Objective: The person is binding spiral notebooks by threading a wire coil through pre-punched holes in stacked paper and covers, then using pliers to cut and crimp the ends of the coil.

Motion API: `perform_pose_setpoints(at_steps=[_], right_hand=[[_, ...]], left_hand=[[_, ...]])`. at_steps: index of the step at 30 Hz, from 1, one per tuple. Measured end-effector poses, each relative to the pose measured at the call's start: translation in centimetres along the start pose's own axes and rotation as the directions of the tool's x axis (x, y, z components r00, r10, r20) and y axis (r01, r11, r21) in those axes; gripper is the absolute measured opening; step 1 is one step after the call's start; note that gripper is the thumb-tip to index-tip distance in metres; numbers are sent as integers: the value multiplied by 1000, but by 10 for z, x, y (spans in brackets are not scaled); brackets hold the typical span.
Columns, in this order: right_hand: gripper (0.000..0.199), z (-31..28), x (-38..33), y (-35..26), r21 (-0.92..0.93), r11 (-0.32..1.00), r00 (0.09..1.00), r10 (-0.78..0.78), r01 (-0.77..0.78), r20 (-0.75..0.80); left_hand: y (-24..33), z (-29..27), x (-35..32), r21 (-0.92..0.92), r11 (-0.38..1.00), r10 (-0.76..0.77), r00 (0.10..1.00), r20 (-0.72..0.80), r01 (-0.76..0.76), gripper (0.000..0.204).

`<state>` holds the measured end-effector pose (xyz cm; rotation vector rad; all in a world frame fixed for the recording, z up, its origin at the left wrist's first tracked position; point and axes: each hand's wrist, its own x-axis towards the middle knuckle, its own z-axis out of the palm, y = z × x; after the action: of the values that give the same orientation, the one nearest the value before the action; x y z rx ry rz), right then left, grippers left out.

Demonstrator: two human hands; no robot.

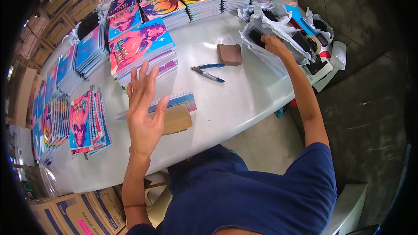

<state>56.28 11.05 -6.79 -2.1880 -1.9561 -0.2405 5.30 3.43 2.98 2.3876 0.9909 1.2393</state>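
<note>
My left hand [146,111] is raised with its fingers spread, holding nothing. It hovers over a small cardboard piece [174,119] and a blue-and-white notebook cover sheet [188,100], partly covering both from sight. Just beyond the fingertips stands a stack of notebooks with a pink and blue cover [141,43]. At the far right, my right hand [274,45] reaches into an opened white bag [265,25] of black binding coils [255,35]. Its fingers are bent down among the coils; their tips are hidden, so what they grip cannot be made out.
Blue-handled pliers [208,73] and a brown block [229,55] lie mid-table. Notebook stacks [198,0] line the back, with spiral-bound notebooks [82,119] at left. A tape roll [311,44] sits beside the bags. Cardboard boxes [82,211] stand below the table's left front edge.
</note>
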Motion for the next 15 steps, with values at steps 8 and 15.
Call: perform_pose_setpoints(at_steps=[8,15], right_hand=[[15,-43,24,-9,328,895,931,-201,301,-304],[26,-28,27,18,326,944,893,-107,-47,438]], left_hand=[[5,16,4,209,977,-14,981,191,-27,70],[6,15,3,169,986,-25,980,200,-9,68]])
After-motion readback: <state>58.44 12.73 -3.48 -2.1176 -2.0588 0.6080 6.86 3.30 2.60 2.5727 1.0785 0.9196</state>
